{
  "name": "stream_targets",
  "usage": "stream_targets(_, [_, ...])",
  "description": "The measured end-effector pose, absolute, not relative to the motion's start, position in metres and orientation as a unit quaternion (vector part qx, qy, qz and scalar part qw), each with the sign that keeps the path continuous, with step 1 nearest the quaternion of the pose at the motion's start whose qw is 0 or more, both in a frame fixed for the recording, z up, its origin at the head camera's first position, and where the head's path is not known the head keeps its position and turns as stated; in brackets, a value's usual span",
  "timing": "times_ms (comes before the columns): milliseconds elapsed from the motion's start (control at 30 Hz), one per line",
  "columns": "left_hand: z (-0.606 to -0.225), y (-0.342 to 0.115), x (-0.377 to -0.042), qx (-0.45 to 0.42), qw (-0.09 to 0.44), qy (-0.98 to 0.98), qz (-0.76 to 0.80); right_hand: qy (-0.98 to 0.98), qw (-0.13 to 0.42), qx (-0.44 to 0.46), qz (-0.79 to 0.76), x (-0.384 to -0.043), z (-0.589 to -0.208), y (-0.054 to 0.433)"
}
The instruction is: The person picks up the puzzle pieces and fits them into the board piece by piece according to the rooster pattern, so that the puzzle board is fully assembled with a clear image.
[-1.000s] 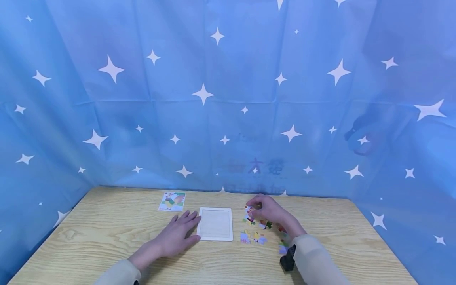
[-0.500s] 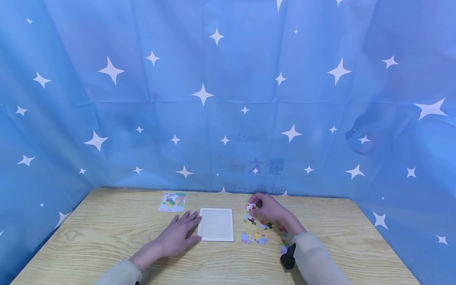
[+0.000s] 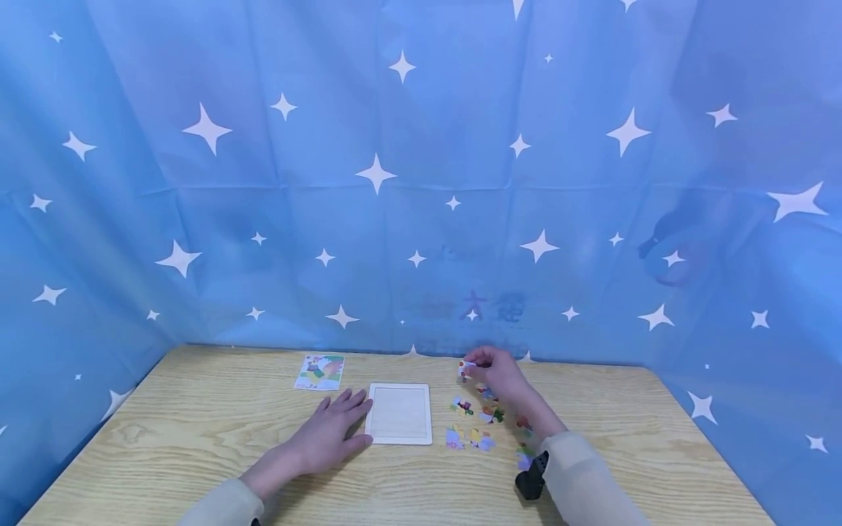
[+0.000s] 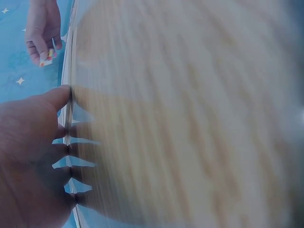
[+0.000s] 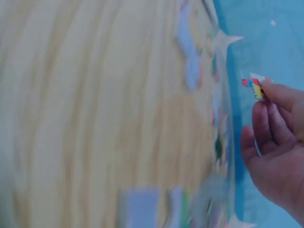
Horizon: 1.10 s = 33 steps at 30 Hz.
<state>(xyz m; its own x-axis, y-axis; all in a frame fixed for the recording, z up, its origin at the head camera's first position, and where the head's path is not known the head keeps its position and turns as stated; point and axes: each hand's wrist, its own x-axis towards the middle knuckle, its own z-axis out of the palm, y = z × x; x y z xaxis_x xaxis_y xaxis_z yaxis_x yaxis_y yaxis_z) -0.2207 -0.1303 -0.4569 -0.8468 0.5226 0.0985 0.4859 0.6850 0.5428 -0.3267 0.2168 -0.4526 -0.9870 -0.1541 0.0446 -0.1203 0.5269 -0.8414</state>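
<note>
Near the back edge of the table (image 3: 164, 431), R of the frame (image 3: 428, 416), our R hand (image 3: 498, 374) pinched a piece (image 3: 464, 370) btwn thumb and fingertips, up off the table, its other fingers loosely bent. From the R wrist things were a bit blurry, but we made out red, yellow & white print and a knob sticking out at one side; whether it was a single bit or two joined, we couldn't tell. Handling, as we judged it: v. light, prob. thin card, stiff enough to hold its shape, printed side maybe a touch slippery. Weight looked no issue; the weak spots were likely the knobs and narrow necks, which could crease or peel if squeezed hard. Best hold, to us: thumb & index on the broad middle or opp. edges, light pressure, knobs left free. Lying flat, bits this thin would prob. be awkward to pick up, so tipping one by its edge seemed best. Our L hand (image 3: 327, 432) was relaxed, fingers spread and grasping nothing, tips touching the frame's L rim. R of the frame lay loose pieces (image 3: 486, 443); beyond the L hand, the card (image 3: 319, 372) lay flat, pic up.
</note>
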Motion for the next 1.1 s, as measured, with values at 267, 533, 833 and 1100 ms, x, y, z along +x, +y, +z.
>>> stream_targets(267, [-0.457, -0.131, -0.222, 0.277, 0.036, 0.918, 0.281, 0.843, 0.036, -0.100, -0.528, -0.319, -0.439, 0.190])
stream_targets(533, [-0.456, -0.131, -0.221, 0.278, 0.038, 0.918, 0.280, 0.815, 0.053, -0.136, -0.560, -0.307, -0.438, 0.158])
stream_targets(833, [-0.457, -0.131, -0.224, 0.281, 0.035, 0.921, 0.266, 0.806, 0.066, -0.162, -0.565, -0.302, -0.447, 0.132])
stream_targets(1100, [-0.457, -0.131, -0.222, 0.277, 0.034, 0.923, 0.264, 0.814, 0.052, -0.175, -0.552, -0.299, -0.452, 0.112])
